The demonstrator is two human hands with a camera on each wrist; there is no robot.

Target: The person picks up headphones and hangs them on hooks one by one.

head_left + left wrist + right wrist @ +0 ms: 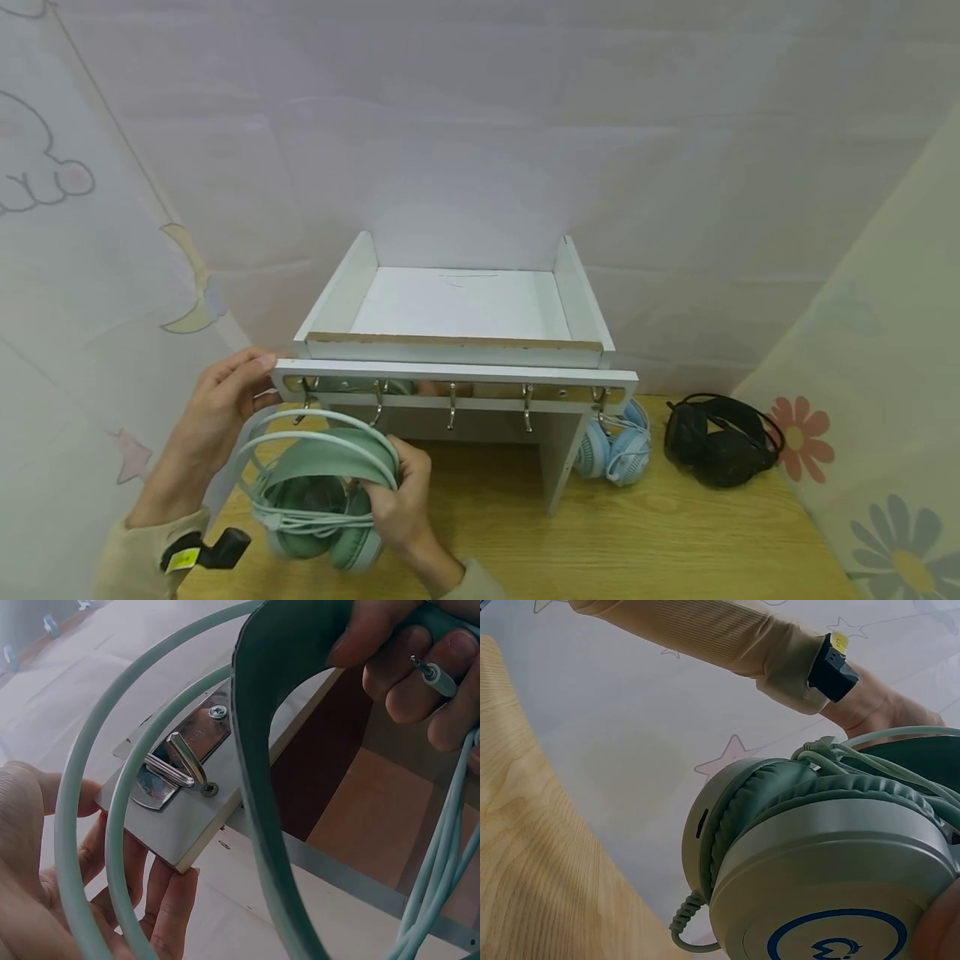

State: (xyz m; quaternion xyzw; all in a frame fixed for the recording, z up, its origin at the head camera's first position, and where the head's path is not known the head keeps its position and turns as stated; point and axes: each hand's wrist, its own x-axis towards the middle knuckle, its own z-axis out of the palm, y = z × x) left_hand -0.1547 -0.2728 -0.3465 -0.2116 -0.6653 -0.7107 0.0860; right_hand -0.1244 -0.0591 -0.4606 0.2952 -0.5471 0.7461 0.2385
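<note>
My right hand (405,504) grips a pair of green headphones (322,457) by the headband, in front of the left end of a white hook rail (457,371). The headphones' bundled cable (315,522) hangs with them, and its plug (439,680) pokes out by the right fingers in the left wrist view. My left hand (222,404) holds the rail's left end between thumb and fingers. Close to the headband's thin outer arcs is the leftmost metal hook (180,765). An ear cup (832,862) fills the lower right wrist view, tilted over the table.
The rail runs along the front of a white shelf (583,292) and bears several hooks (452,406). Blue headphones (628,454) lie beside the shelf's right leg, and black headphones (723,446) farther right on the wooden table (637,542). Printed cloth walls enclose the table.
</note>
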